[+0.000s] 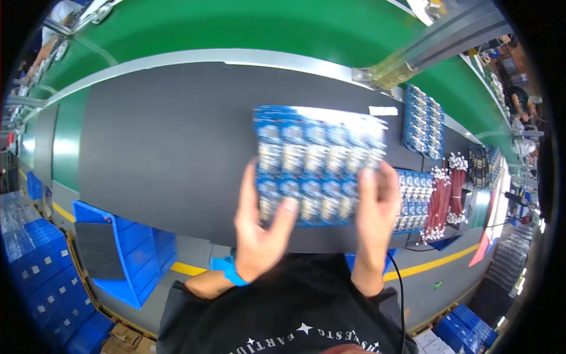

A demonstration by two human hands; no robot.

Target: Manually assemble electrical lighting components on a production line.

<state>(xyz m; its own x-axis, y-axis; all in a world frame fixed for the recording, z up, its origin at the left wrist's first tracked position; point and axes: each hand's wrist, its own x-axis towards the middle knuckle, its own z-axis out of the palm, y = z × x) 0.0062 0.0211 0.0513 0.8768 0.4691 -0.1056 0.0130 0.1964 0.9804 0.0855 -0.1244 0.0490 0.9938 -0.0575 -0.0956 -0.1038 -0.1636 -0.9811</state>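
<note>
A blue panel of small circuit boards (315, 162), with rows of pale modules, is held up flat over the dark work mat (165, 153). My left hand (259, 227) grips its lower left edge, thumb on top. My right hand (374, 206) holds its lower right edge, fingers over the face. A blue strap circles my left wrist. The panel looks blurred.
To the right lie another blue board panel (423, 121), a further panel (415, 197) partly under my right hand, and bundles of red wires (445, 197). A green conveyor belt (236, 29) runs beyond the mat. Blue bins (127, 253) and stacked blue crates (41, 277) stand at lower left.
</note>
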